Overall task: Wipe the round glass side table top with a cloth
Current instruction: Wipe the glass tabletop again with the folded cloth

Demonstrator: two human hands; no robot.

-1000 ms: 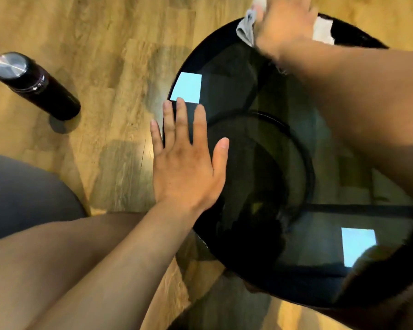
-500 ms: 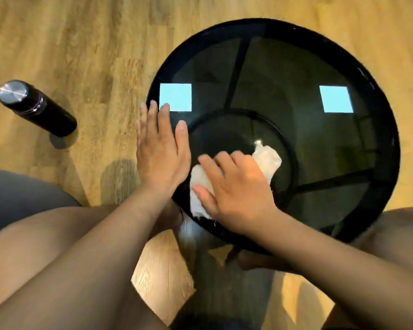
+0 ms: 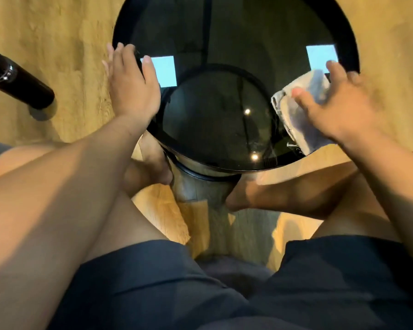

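Glass of the round table top (image 3: 219,120) is dark, with light reflections on it. The cloth (image 3: 301,115) has moved from the near middle of the table top to its right rim, under the flat, pressing right hand (image 3: 336,108). The left hand (image 3: 131,84) stays relaxed and flat on the left rim, steadying it. I judge the wiping now covers the edge, and the far part remains. A black bottle (image 3: 17,84) lies on the floor, left of the table.

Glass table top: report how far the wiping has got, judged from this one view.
Done: cannot tell; the glass table top shows only reflections, no clear wiped zone. In hand: the right hand presses the cloth flat on the glass at its right edge, while the left hand rests on the left rim. Left: possibly the centre and far side, both away from the cloth.
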